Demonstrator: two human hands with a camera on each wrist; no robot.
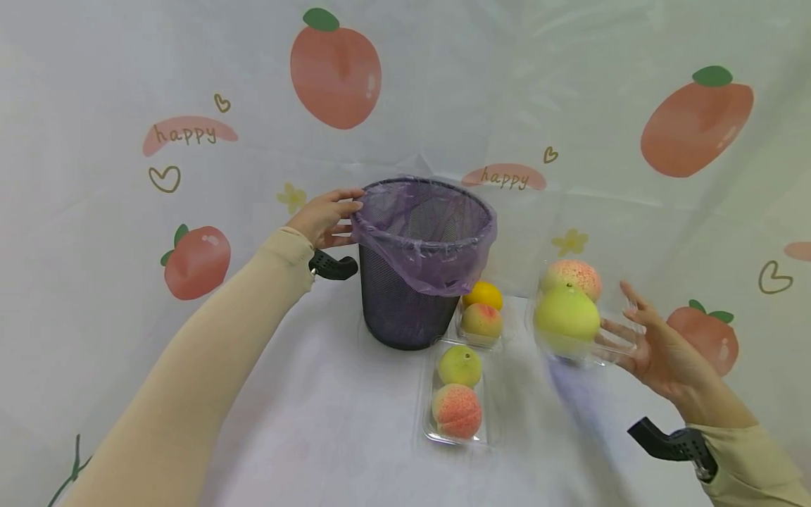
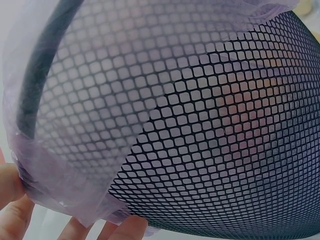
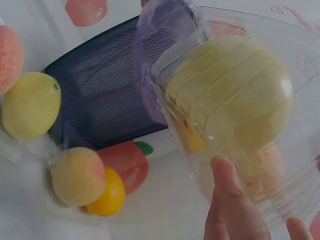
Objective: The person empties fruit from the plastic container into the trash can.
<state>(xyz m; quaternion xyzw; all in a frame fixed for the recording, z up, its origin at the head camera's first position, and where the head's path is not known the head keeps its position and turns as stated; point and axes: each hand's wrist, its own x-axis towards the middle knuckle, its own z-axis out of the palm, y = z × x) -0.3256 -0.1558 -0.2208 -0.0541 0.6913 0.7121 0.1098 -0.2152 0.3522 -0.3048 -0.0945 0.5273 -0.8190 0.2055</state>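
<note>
Bright, even light; motion blur, fisheye edges.

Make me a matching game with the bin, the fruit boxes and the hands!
Things:
1. Left hand
2. Right hand
3. Mesh bin
4. Orange fruit

Places or states:
A. Lined with a purple bag
B. In a clear box right beside the bin, behind a peach
C. Holds the rim of the bin
D. Holds up a clear box with a green fruit and a pink one

Pairs: 1-C, 2-D, 3-A, 4-B
</note>
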